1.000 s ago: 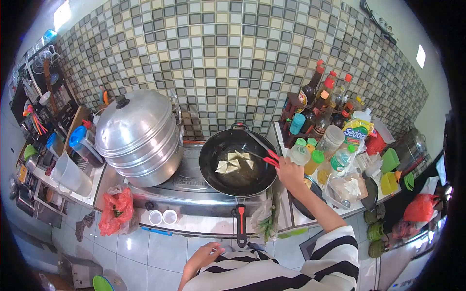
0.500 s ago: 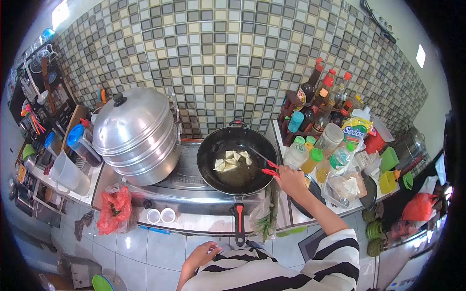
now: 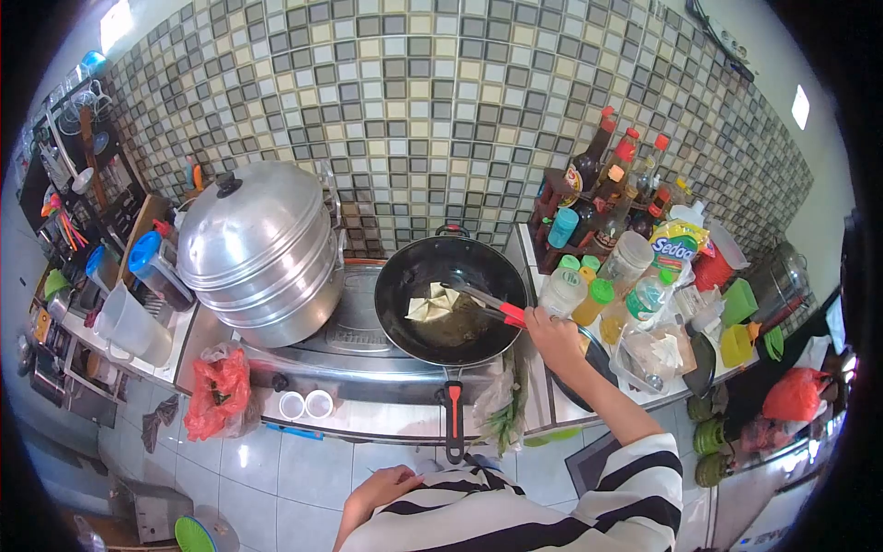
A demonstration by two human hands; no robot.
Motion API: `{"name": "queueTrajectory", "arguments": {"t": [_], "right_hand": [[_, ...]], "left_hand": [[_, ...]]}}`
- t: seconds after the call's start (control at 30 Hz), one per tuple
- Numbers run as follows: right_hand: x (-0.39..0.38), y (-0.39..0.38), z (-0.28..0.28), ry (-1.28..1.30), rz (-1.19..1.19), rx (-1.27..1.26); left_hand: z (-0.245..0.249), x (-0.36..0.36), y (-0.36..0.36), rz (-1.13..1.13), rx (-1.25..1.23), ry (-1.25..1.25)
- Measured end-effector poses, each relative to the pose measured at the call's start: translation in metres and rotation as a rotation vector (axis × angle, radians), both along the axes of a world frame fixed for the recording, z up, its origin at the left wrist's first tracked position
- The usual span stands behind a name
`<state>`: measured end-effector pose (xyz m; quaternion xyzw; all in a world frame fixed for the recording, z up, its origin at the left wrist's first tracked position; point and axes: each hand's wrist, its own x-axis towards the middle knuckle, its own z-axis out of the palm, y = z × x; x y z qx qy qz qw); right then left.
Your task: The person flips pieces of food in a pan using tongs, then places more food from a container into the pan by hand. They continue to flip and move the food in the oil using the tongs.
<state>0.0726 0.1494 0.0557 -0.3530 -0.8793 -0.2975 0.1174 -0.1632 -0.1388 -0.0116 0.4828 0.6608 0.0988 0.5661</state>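
Note:
My right hand point(image 3: 550, 333) is closed round the handles of red-handled tongs point(image 3: 492, 305), whose metal arms reach over the right side of a black wok point(image 3: 394, 324). Several pale triangular pieces, which look like tofu point(image 3: 427, 308), lie together in shallow oil at the wok's middle. The tips of the tongs are at the right edge of these pieces; whether they grip one I cannot make out. Down at the front of my striped shirt point(image 3: 515, 529) rests my left hand point(image 3: 384, 486), its fingers lying loosely against the cloth and holding nothing.
A large metal steamer pot point(image 3: 262, 258) stands on the stove point(image 3: 359, 322) left of the wok. The wok's handle point(image 3: 453, 423) juts over the counter's front edge. Sauce bottles point(image 3: 589, 161) and jars point(image 3: 563, 290) crowd the right counter. A red plastic bag point(image 3: 216, 396) sits at the front left.
The tongs have swung lower and further left, towards the pale pieces, which have shifted closer together. My left hand has settled against my shirt with its fingers nearer the cloth.

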Motion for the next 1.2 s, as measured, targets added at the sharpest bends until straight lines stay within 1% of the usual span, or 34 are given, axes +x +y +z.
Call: {"name": "queueTrajectory", "arguments": {"t": [0.07, 0.2, 0.3, 0.37, 0.6, 0.67, 0.77, 0.9, 1.07, 1.17, 1.2], "right_hand": [[-0.001, 0.007, -0.014, 0.013, 0.01, 0.022], [-0.006, 0.015, -0.029, 0.067, 0.032, 0.071], [-0.012, 0.02, -0.032, 0.122, 0.015, 0.041], [-0.018, 0.023, -0.03, 0.139, 0.01, 0.043], [-0.043, 0.04, -0.035, 0.163, 0.015, -0.023], [-0.049, 0.044, -0.037, 0.161, 0.0, -0.037], [-0.052, 0.04, -0.022, 0.164, -0.014, -0.06], [-0.039, 0.037, -0.003, 0.145, 0.01, -0.043], [-0.035, 0.037, -0.004, 0.121, 0.064, 0.021], [-0.044, 0.035, -0.005, 0.132, 0.09, 0.054], [-0.047, 0.034, -0.004, 0.106, 0.084, 0.052]], "left_hand": [[0.0, 0.0, -0.001, 0.038, 0.049, -0.009], [-0.003, 0.0, -0.002, 0.031, 0.052, 0.007], [0.0, 0.0, -0.003, 0.064, 0.053, -0.033], [0.001, -0.001, -0.002, -0.01, -0.007, 0.012], [-0.005, 0.0, -0.002, -0.004, -0.006, 0.034], [-0.016, -0.002, -0.006, 0.053, 0.082, 0.003], [-0.011, -0.003, -0.007, 0.074, 0.066, 0.015], [-0.02, -0.008, -0.013, 0.101, 0.087, 0.006], [-0.027, -0.01, -0.011, 0.081, 0.065, 0.028], [-0.011, -0.01, -0.004, 0.07, 0.058, 0.011], [-0.013, -0.01, -0.003, 0.072, 0.057, 0.012]]}}
